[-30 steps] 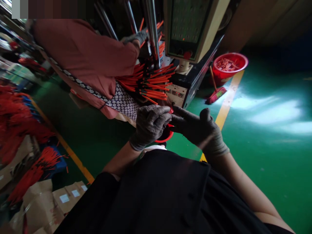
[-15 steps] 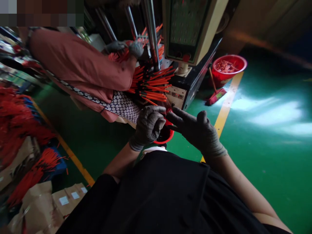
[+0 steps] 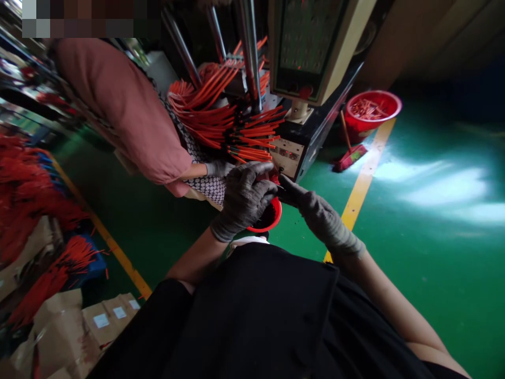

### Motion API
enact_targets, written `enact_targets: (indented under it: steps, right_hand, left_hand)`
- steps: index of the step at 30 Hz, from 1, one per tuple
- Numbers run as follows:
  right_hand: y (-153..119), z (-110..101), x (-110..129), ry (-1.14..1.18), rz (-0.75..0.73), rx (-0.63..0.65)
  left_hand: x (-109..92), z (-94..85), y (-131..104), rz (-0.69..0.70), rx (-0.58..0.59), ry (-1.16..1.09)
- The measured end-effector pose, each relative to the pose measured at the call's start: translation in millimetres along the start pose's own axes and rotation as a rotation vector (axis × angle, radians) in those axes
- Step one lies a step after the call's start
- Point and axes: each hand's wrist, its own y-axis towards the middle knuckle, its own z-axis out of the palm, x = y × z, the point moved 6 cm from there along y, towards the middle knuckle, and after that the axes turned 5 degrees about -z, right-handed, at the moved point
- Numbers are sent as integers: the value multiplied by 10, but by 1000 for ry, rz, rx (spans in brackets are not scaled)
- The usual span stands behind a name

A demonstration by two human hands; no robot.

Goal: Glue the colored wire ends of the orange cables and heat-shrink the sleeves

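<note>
Both my hands wear dark grey work gloves and meet in front of my black clothing, above a small red bucket [image 3: 279, 215] with dark contents. My left hand [image 3: 246, 200] is closed, its fingers curled toward the right fingertips; whatever it holds, if anything, is too small to make out. Facing it from the right, my right hand [image 3: 321, 218] has its fingers stretched out, their tips close to the left fingers. A thin pale line shows between the fingertips, but I cannot tell what it is. Just beyond lie the ends of orange cables [image 3: 252, 152] on a machine.
A co-worker's pink sleeve [image 3: 122, 110] and gloved hand [image 3: 219, 168] are close at left. A control panel [image 3: 303, 58] stands ahead. At right are a red tub [image 3: 357, 126] of orange pieces and a broom [image 3: 350, 157]. Paper bags [image 3: 59, 321] and orange bundles [image 3: 47, 284] lie lower left.
My left hand has moved up and right, its fingers less tightly curled. My right hand has turned, its fingers closer together. The co-worker's hands have left the cables, one coming down toward my left hand.
</note>
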Motion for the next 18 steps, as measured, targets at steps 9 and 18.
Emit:
enact_targets:
  steps: [9, 18]
  right_hand:
    - [-63, -69, -152, 112, 81, 23]
    - [-50, -96, -220, 208, 381, 74]
  left_hand:
    - [-83, 171, -123, 70, -58, 49]
    - [-108, 153, -162, 94, -147, -33]
